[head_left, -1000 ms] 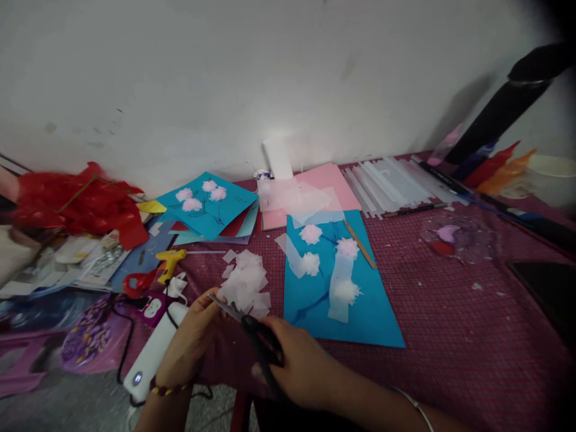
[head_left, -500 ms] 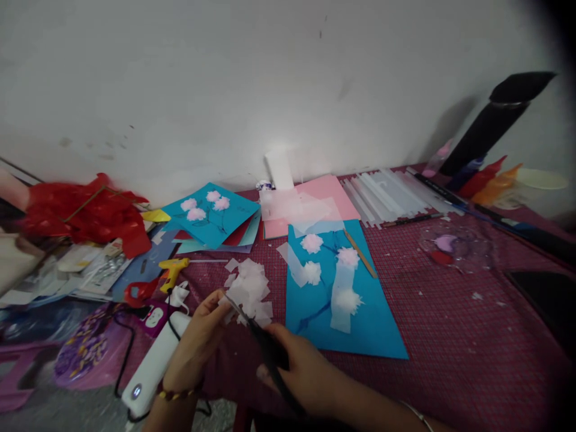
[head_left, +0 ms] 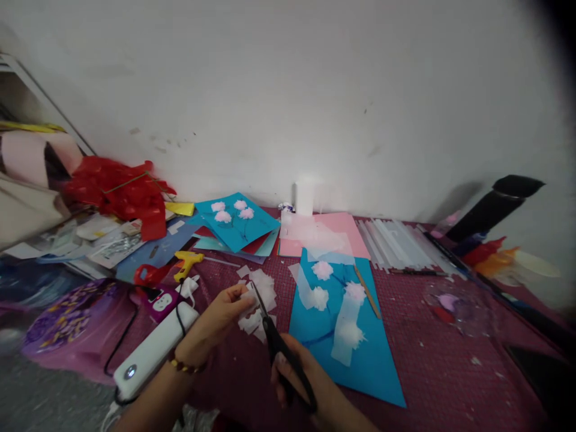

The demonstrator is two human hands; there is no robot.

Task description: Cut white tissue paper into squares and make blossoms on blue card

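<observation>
Black-handled scissors (head_left: pixel 270 336) are gripped in my right hand (head_left: pixel 306 375), their blades pointing up and left. Between the thumb and fingers of my left hand (head_left: pixel 227 312) is pinched a small piece of white paper (head_left: pixel 248 295), thin like tissue, right beside the blades. A pile of cut white paper pieces (head_left: pixel 265 288) lies on the table behind the blades, partly hidden by them and the left hand. To the right lies a blue sheet (head_left: pixel 369 366) with fluffy pale flowers (head_left: pixel 322 270), painted branches and translucent paper strips (head_left: pixel 344 348) on it.
A finished-looking blue card (head_left: pixel 238 231) rests on stacked coloured sheets at the back. Left of the hands are a yellow glue gun (head_left: pixel 186 263), red-handled scissors (head_left: pixel 150 276), a white power bank-like device (head_left: pixel 155 354) and cords. Glue sticks (head_left: pixel 398 243) lie back right; a wooden stick (head_left: pixel 368 291) crosses the blue sheet.
The view has shifted, so the table things sit lower and further right. The scissors have turned to point more upward, and their blades stay beside the paper in my left hand.
</observation>
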